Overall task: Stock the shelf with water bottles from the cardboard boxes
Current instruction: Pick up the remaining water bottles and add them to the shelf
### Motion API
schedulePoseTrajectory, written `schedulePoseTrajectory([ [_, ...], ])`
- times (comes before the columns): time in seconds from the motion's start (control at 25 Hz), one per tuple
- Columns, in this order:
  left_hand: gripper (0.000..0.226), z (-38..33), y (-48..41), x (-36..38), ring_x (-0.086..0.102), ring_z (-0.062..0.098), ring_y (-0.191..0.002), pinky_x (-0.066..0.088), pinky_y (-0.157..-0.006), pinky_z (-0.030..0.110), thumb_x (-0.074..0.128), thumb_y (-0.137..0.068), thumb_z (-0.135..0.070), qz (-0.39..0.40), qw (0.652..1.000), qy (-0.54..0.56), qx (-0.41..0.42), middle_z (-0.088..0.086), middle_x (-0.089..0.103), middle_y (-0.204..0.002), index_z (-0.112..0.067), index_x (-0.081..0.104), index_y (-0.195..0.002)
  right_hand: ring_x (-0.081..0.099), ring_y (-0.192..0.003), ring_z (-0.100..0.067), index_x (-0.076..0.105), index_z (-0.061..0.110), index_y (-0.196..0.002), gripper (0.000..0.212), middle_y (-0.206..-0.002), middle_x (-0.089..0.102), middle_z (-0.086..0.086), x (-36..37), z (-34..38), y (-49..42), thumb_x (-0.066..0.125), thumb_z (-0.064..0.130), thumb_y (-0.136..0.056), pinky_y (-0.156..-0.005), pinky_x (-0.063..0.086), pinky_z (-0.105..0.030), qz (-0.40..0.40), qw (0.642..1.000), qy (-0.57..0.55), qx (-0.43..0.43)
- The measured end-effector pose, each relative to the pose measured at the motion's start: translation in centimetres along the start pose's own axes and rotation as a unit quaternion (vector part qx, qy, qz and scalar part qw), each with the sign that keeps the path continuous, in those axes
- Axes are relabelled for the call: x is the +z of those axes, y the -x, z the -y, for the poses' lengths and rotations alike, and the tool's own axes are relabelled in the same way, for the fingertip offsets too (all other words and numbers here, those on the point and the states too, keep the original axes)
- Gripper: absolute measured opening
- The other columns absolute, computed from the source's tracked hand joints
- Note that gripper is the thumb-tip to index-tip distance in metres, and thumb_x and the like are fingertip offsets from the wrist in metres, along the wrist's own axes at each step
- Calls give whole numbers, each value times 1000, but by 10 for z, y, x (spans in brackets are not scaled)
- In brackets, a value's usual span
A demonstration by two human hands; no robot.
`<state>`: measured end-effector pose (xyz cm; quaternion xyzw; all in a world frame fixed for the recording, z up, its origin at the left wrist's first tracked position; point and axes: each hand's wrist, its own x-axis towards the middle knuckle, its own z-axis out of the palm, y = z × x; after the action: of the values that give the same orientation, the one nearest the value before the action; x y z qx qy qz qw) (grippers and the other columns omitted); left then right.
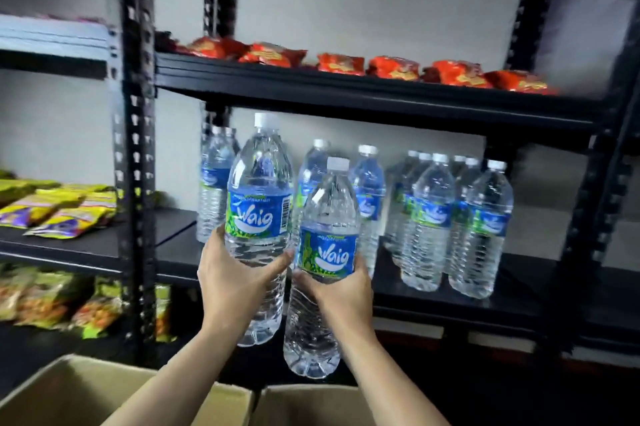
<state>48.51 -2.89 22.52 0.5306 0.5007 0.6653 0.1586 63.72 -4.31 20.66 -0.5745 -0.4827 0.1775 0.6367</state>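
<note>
Far left, neighbouring rack: yellow snack packets [59, 214] lying flat, with green/orange packets [52, 301] on the level below.

Bottom edge: two open cardboard boxes [69, 391] side by side. Can't see what's inside them.

Left hand [232, 283] is wrapped around the lower body of left bottle [259, 203], with the fingers curled round the ribbed part under the blue label. The bottle is roughly upright, white cap on, held in the air in front of the shelf.

Right hand [341, 294] is clamped on right bottle [327, 245] at label height. This bottle sits lower than the left one, with its base hanging below the front lip of the middle shelf [450, 301]. The two held bottles are just beside each other; can't tell if they touch.

Stocked bottles [450, 217] are standing upright on the middle shelf: a couple at back left behind the held ones, two mid-back, and a tight cluster on the right.

Upper shelf: a row of red snack packets [346, 63] along the front edge.
</note>
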Motion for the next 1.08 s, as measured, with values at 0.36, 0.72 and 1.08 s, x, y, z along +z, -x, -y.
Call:
schedulePoseTrajectory([
  [0.36, 93, 59, -86, -16, 55, 24, -117, 45, -102, 45, 92, -54, -48, -58, 997, -41, -24, 5, 61, -120, -15, 50, -130, 65, -89, 3, 54, 34, -106, 69, -95, 69, 18, 121, 13, -47, 92, 55, -51, -75, 49, -18, 81, 997, -9, -16],
  [0.72, 97, 89, -140, -15, 52, 23, -121, 43, -105, 43, 88, -55, -56, -63, 997, -51, -14, 4, 59, -125, -15, 48, -133, 65, -99, -15, 37, 40, -126, 96, -116, 62, 9, 190, 28, -106, 85, 64, -47, -90, 55, -38, 63, 998, -13, 12],
  [1.08, 90, 105, -147, -15, 53, 16, -116, 44, -101, 36, 90, -55, -51, -61, 997, -43, -4, -4, 59, -119, -21, 49, -129, 41, -136, -29, 28, 9, -147, 100, -149, 41, -10, 217, -2, -139, 85, 44, -73, -108, 35, -38, 71, 996, 9, 48],
])
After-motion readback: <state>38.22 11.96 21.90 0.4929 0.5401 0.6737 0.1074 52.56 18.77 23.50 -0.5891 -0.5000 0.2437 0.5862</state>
